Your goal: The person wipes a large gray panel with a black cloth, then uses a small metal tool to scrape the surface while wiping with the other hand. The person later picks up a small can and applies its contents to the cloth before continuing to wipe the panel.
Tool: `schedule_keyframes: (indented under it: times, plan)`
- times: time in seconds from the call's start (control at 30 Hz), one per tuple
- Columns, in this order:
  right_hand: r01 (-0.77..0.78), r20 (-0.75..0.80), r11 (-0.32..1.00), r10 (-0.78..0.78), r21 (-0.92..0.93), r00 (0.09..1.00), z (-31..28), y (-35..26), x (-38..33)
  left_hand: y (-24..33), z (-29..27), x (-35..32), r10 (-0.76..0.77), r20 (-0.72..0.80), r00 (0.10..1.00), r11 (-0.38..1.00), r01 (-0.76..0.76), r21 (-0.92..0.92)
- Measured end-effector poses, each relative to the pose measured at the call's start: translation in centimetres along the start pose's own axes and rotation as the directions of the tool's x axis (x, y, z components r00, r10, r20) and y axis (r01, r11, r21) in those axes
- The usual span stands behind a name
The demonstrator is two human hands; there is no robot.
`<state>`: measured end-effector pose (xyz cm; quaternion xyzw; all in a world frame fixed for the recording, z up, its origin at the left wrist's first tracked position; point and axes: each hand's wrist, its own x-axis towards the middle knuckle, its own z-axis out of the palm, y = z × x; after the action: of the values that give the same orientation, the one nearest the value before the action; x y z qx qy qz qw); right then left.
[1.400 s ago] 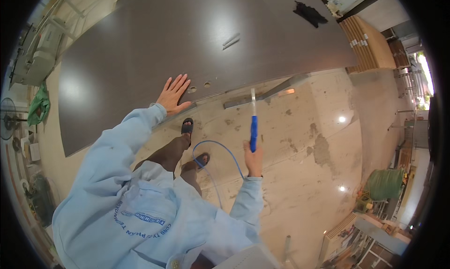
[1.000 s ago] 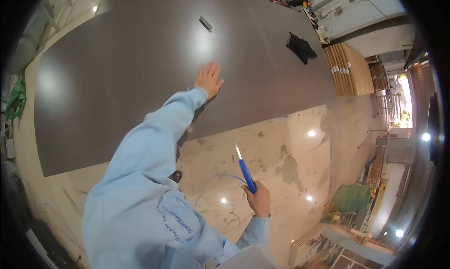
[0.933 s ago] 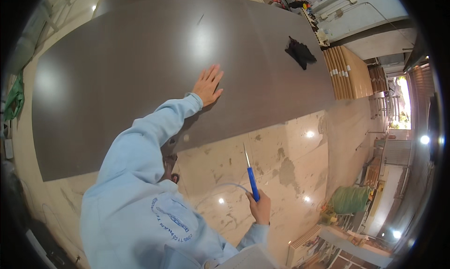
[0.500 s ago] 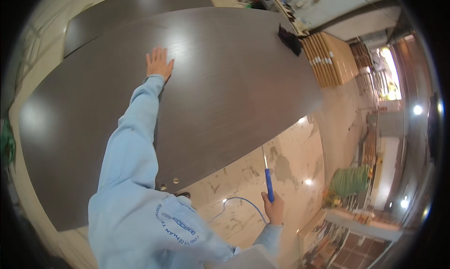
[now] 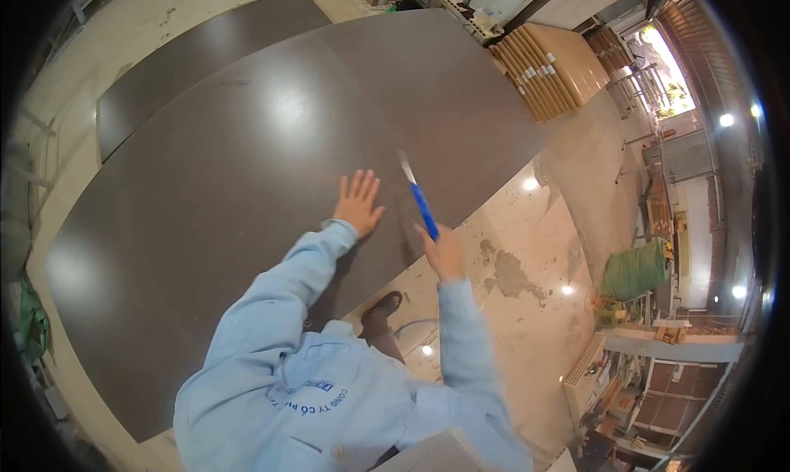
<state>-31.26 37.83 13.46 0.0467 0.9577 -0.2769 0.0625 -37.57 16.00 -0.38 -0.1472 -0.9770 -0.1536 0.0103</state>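
A large dark grey-brown panel (image 5: 206,184) spreads in front of me. My left hand (image 5: 359,204) lies on its surface near the near right edge, fingers spread and holding nothing. Close to its right, my right hand (image 5: 445,252) is closed around a blue-handled tool (image 5: 423,211) with a slim silver tip. That tip points away from me over the panel; whether it touches the surface I cannot tell. The exact kind of tool is unclear.
Another dark panel (image 5: 206,48) lies beyond the first. Stacked brown boards (image 5: 547,73) stand at the far right. Below my right arm, a blue hose (image 5: 409,324) lies on the stained floor. A green bundle (image 5: 638,272) sits farther right, and my shoe (image 5: 387,302) is beside the panel.
My left hand has slid nearer and to the right. The right hand has lifted the tool from beside the panel to over it. A dark item at the panel's far right is out of sight.
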Motion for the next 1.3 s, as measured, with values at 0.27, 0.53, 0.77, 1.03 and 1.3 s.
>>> schedule_keyframes:
  times: [0.27, 0.53, 0.77, 1.03, 1.3]
  plan:
    - [0.171, 0.344, 0.956, -0.082, -0.237, 0.935, -5.6, 7.1, 12.6, 4.4, 1.3, 0.1, -0.246, -0.059, 0.967, 0.969, 0.245, -0.028]
    - [-0.076, 0.069, 0.949, 0.102, -0.305, 0.992, -19.2, 29.5, 8.5, 15.0, 4.5, 13.5, -0.266, -0.039, 0.963, 0.95, 0.269, 0.157]
    - [-0.072, 0.084, 0.958, 0.099, -0.277, 0.991, -21.8, 37.3, 9.5, 22.6, 7.1, 23.9, -0.207, 0.056, 0.977, 0.973, 0.199, 0.112]
    - [-0.187, 0.011, 0.957, 0.195, -0.222, 0.981, -26.9, 40.0, 16.6, 24.9, 7.6, 34.6, -0.345, 0.08, 0.935, 0.917, 0.318, 0.24]
    - [0.157, 0.216, 0.957, -0.105, -0.242, 0.971, -31.4, 35.2, 33.0, 28.2, 10.7, 52.6, -0.326, -0.116, 0.938, 0.944, 0.33, 0.013]
